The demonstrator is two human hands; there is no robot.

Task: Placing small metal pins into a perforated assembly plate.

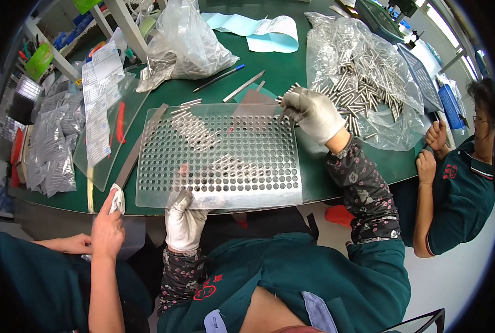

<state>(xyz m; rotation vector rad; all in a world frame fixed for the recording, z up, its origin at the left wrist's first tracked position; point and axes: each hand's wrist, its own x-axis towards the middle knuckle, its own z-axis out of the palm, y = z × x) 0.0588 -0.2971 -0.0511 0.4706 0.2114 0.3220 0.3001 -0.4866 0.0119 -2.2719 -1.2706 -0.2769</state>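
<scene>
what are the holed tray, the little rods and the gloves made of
Holed tray: looks like clear plastic, perhaps acrylic; glossy, and the green table shows through it.
Rods: seemingly metal, likely steel; silvery with bright glints, piled on a clear plastic bag.
Gloves, on the left hand at the tray's near edge and the right hand holding rods: apparently white knit fabric, matte and soft-looking.

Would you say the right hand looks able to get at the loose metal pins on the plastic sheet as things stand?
Probably yes: the right hand is already beside the pile of metal pins, holding a few, with nothing between them.
</scene>
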